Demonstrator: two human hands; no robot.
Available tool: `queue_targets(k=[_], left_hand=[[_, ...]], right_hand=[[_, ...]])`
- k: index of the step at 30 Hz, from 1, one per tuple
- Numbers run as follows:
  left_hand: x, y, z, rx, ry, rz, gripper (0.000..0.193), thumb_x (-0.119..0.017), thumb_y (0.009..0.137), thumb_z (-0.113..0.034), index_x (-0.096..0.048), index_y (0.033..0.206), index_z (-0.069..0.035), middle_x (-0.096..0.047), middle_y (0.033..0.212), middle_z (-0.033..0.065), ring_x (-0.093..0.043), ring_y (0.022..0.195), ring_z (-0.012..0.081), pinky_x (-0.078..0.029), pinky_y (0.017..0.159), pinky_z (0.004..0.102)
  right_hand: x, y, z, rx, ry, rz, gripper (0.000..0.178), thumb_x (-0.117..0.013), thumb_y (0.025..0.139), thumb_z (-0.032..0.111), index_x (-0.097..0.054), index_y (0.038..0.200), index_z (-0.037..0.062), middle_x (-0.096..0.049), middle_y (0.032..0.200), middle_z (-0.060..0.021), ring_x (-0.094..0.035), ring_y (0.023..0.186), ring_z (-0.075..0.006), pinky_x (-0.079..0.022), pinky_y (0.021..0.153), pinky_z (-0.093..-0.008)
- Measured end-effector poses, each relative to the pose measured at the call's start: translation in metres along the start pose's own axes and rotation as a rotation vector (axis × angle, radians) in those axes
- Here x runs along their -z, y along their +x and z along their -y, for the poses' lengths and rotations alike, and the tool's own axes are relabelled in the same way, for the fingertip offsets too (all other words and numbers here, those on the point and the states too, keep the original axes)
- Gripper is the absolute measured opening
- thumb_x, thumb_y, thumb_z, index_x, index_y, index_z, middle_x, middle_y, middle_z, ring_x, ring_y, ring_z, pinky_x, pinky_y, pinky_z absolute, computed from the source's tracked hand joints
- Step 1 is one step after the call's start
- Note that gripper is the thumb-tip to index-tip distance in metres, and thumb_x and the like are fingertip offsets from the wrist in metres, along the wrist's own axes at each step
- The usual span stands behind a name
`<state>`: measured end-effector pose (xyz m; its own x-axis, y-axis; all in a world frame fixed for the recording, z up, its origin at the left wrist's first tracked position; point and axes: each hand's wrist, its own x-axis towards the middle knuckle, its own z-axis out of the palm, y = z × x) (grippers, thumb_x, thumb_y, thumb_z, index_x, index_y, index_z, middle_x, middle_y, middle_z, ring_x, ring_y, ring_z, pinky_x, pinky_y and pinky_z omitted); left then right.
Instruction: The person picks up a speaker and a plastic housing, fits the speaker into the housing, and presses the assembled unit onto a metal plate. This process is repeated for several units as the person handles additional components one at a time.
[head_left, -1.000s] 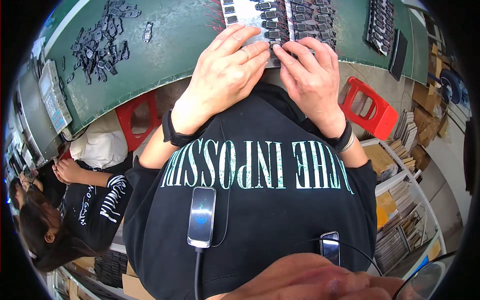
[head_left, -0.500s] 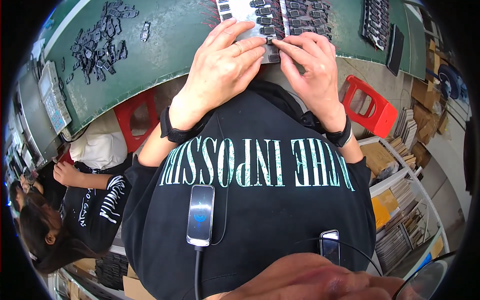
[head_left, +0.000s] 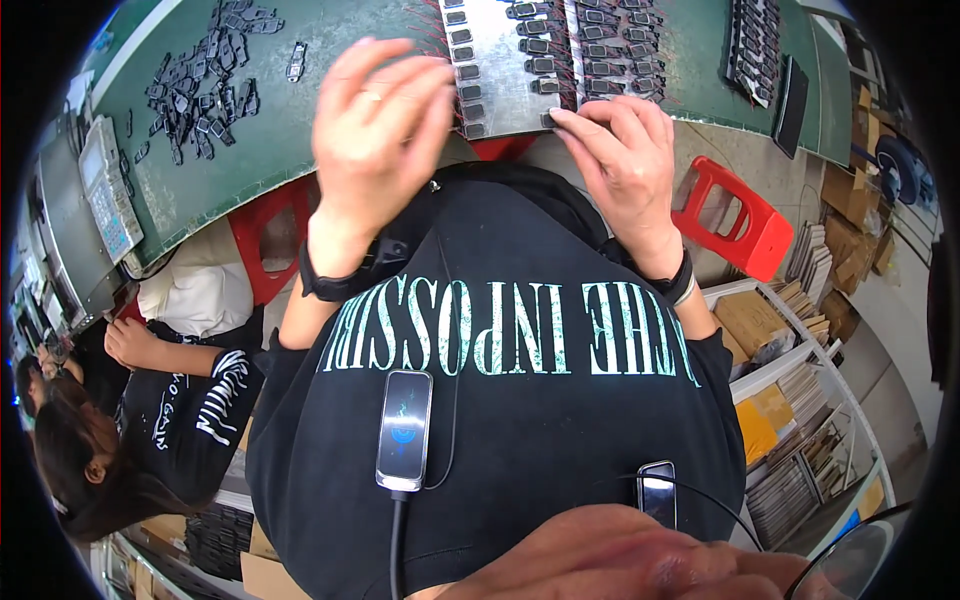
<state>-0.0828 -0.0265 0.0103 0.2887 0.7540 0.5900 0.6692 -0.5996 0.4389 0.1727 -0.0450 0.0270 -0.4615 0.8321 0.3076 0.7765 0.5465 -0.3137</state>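
Note:
A pale metal plate (head_left: 508, 60) on the bench carries columns of small black rectangular parts with thin red wires, which look like small speakers. My right hand (head_left: 625, 150) is at its near right corner, thumb and index finger pinched at the small black part (head_left: 548, 119) there. My left hand (head_left: 375, 125) is raised off the plate, to its left, over the bench edge. Its fingers are apart and motion-blurred, with nothing visible in them. Beside it, on the plate's left side, runs a column of black parts (head_left: 468, 73).
A loose heap of black plastic frames (head_left: 205, 95) lies on the green bench (head_left: 270, 130) at left, one frame (head_left: 296, 62) apart. More wired parts (head_left: 620, 45) stand in rows right of the plate. Red stools (head_left: 740, 220) stand below the bench. Another person (head_left: 150, 400) sits at left.
My left hand has moved left and lifted away from the plate, uncovering its left column of parts. My right hand has shifted slightly nearer, down to the part at the plate's corner.

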Motion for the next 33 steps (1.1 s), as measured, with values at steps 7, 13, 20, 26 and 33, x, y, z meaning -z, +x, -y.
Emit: queue_targets(k=[7,13,20,26,33], left_hand=[[0.05,-0.03,0.058,0.286,0.367,-0.192,0.014,-0.074,0.079,-0.009,-0.075,0.093,-0.009,-0.071,0.095,0.0066,-0.062,0.099,0.0268,-0.049,0.09,0.0389],[0.054,-0.041,0.071,0.446,0.475,-0.161,0.016,-0.077,0.081,-0.017,-0.076,0.095,-0.01,-0.069,0.09,0.006,-0.059,0.096,0.0257,-0.048,0.086,0.0372],[0.039,-0.04,0.077,0.425,0.506,-0.112,0.019,-0.078,0.078,-0.019,-0.074,0.094,-0.009,-0.069,0.092,0.0069,-0.057,0.097,0.0278,-0.047,0.086,0.0384],[0.04,-0.023,0.062,0.476,0.271,-0.135,0.014,-0.075,0.081,-0.015,-0.073,0.093,-0.008,-0.07,0.088,0.0065,-0.063,0.087,0.0248,-0.051,0.078,0.0354],[0.024,0.004,-0.004,0.521,-0.345,0.051,0.02,-0.068,0.089,-0.009,-0.071,0.109,-0.006,-0.073,0.089,0.0076,-0.069,0.074,0.0164,-0.054,0.068,0.0262]], right_hand=[[-0.003,0.007,0.009,-0.033,0.018,0.004,0.027,-0.078,0.074,0.006,-0.074,0.1,0.0123,-0.065,0.093,-0.0032,-0.058,0.096,-0.0256,-0.045,0.086,-0.0362],[0.001,0.018,0.016,-0.068,0.074,0.075,0.026,-0.076,0.075,0.001,-0.069,0.099,0.0066,-0.065,0.093,-0.0079,-0.058,0.095,-0.0278,-0.046,0.088,-0.0391],[0.009,0.016,0.02,-0.193,0.388,0.032,0.02,-0.071,0.083,-0.002,-0.065,0.101,0.0034,-0.067,0.099,-0.0075,-0.063,0.095,-0.0203,-0.049,0.084,-0.032],[0.011,0.027,0.029,-0.688,1.112,0.003,0.018,-0.065,0.091,0.0,-0.062,0.109,-0.0009,-0.067,0.102,-0.0077,-0.066,0.091,-0.0146,-0.051,0.084,-0.0255],[-0.003,0.05,0.039,-0.619,1.332,0.065,0.018,-0.063,0.093,0.002,-0.061,0.11,-0.0016,-0.067,0.101,-0.0084,-0.069,0.089,-0.0155,-0.053,0.084,-0.0258]])
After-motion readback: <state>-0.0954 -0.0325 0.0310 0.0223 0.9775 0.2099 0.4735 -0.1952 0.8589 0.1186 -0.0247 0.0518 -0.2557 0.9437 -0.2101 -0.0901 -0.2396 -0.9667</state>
